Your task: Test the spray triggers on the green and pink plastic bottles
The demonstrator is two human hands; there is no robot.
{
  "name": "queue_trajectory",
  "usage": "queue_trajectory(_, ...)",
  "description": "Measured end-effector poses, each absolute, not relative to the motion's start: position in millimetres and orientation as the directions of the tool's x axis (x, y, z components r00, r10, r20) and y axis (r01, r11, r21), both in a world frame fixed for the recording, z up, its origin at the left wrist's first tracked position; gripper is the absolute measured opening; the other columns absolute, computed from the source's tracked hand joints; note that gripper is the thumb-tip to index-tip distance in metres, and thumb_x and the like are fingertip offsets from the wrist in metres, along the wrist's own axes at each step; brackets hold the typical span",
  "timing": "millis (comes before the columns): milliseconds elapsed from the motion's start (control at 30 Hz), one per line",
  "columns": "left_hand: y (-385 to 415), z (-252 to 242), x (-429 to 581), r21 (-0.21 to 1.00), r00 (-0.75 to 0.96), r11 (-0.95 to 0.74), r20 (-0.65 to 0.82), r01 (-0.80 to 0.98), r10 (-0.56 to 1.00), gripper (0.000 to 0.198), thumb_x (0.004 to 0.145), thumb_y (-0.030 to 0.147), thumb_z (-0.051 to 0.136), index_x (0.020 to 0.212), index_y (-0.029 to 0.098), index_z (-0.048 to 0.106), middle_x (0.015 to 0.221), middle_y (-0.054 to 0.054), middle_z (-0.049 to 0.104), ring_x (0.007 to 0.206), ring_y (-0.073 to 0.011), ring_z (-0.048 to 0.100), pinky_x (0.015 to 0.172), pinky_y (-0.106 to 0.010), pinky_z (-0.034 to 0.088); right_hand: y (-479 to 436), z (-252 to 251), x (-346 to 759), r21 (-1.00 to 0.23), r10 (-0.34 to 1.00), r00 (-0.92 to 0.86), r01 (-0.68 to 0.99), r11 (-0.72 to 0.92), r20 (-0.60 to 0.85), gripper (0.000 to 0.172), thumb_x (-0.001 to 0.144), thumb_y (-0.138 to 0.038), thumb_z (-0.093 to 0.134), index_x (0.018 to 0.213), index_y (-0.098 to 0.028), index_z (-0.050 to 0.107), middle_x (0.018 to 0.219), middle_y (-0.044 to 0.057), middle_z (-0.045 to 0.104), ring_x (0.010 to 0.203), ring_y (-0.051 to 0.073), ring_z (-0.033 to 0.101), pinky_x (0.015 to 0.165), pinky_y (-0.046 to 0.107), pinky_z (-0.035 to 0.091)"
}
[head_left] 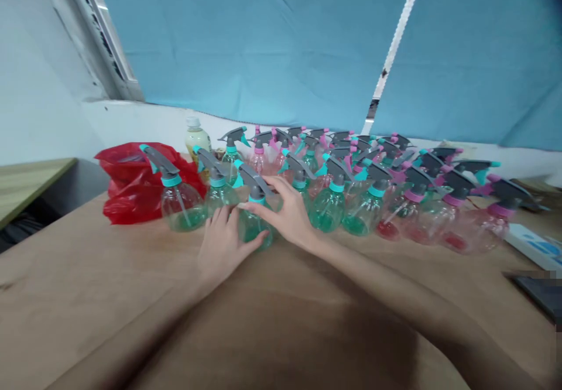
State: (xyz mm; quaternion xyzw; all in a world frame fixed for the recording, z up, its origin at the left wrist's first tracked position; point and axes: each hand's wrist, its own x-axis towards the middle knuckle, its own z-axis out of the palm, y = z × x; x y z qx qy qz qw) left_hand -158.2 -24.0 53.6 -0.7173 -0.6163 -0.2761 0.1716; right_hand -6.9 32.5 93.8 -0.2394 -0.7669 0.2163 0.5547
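A clear green spray bottle (257,229) with a grey and turquoise trigger head stands upright on the table in front of me. My left hand (225,239) curves around the left side of its body, thumb across the front. From the right, my right hand (290,209) grips it at the turquoise collar, just under the grey head. Part of the bottle is hidden by both hands. Close on its left stand another green spray bottle (218,194) and one further out (182,205). To the right of my right hand is a green spray bottle (327,208).
Several rows of green and pink spray bottles (456,202) fill the back and right. A red plastic bag (132,185) lies at the left, near a white-capped drink bottle (193,135). A white box (533,246) and a dark flat object (538,296) lie far right on the wooden table (281,320).
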Motion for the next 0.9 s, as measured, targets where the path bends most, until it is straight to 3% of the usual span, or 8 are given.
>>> queue_trajectory(167,-6,66,-156,-0.059,0.137,-0.128,0.61,0.99,0.78,0.063,0.087,0.055,0.054,0.127,0.006,0.049,0.111,-0.019,0.062,0.105,-0.0369,0.054,0.082,-0.045,0.041,42,109,15,-0.519,0.552,-0.216,0.192,0.833,0.805,0.033,0.085,-0.039,0.062,0.114,-0.023,0.057,0.114,0.008,0.062,0.102,0.019,0.061,0.089,0.037,0.049)
queue_trajectory(267,0,69,-150,-0.123,0.159,-0.107,0.601,0.987,0.783,0.07,0.089,0.057,0.049,0.132,0.002,0.045,0.105,-0.019,0.064,0.1,-0.0366,0.054,0.08,-0.044,0.038,48,126,27,-0.406,0.471,-0.205,0.294,0.866,0.858,0.024,0.089,-0.032,0.055,0.111,-0.023,0.057,0.111,0.008,0.063,0.105,0.021,0.059,0.09,0.038,0.049)
queue_trajectory(433,6,73,-146,-0.223,0.206,-0.092,0.566,0.97,0.798,0.073,0.092,0.055,0.044,0.136,-0.003,0.04,0.103,-0.022,0.065,0.097,-0.0365,0.053,0.077,-0.043,0.037,62,145,32,-0.204,0.407,-0.318,0.516,0.832,0.856,0.033,0.087,-0.027,0.052,0.118,-0.017,0.052,0.119,0.014,0.059,0.115,0.026,0.053,0.1,0.043,0.041)
queue_trajectory(533,9,75,-147,-0.229,0.212,-0.095,0.564,0.969,0.798,0.07,0.094,0.054,0.04,0.137,-0.001,0.039,0.106,-0.022,0.064,0.099,-0.0373,0.052,0.078,-0.044,0.037,73,145,29,-0.166,0.472,-0.351,0.633,0.756,0.809,0.045,0.084,-0.027,0.053,0.125,-0.01,0.047,0.124,0.019,0.056,0.118,0.031,0.051,0.099,0.046,0.041)
queue_trajectory(667,13,77,-148,-0.23,0.22,-0.104,0.568,0.968,0.793,0.07,0.095,0.054,0.037,0.135,-0.002,0.042,0.105,-0.023,0.062,0.1,-0.0385,0.05,0.078,-0.045,0.036,83,138,25,-0.212,0.584,-0.348,0.699,0.683,0.734,0.049,0.084,-0.029,0.053,0.128,-0.01,0.044,0.122,0.021,0.058,0.114,0.036,0.055,0.091,0.05,0.045)
queue_trajectory(800,12,79,-149,-0.265,0.229,-0.09,0.558,0.96,0.798,0.07,0.094,0.057,0.036,0.135,0.0,0.044,0.102,-0.021,0.061,0.096,-0.0377,0.049,0.075,-0.045,0.037,88,133,26,-0.244,0.709,-0.375,0.757,0.606,0.597,0.047,0.089,-0.024,0.048,0.131,-0.008,0.041,0.098,0.019,0.067,0.09,0.036,0.065,0.075,0.048,0.048)
queue_trajectory(900,4,79,-148,-0.245,0.219,-0.09,0.572,0.965,0.79,0.073,0.094,0.057,0.039,0.138,-0.001,0.04,0.105,-0.022,0.059,0.097,-0.0381,0.049,0.076,-0.045,0.037,91,132,28,-0.244,0.748,-0.403,0.771,0.588,0.527,0.047,0.089,-0.016,0.047,0.133,-0.003,0.038,0.087,0.019,0.067,0.086,0.037,0.066,0.072,0.046,0.048)
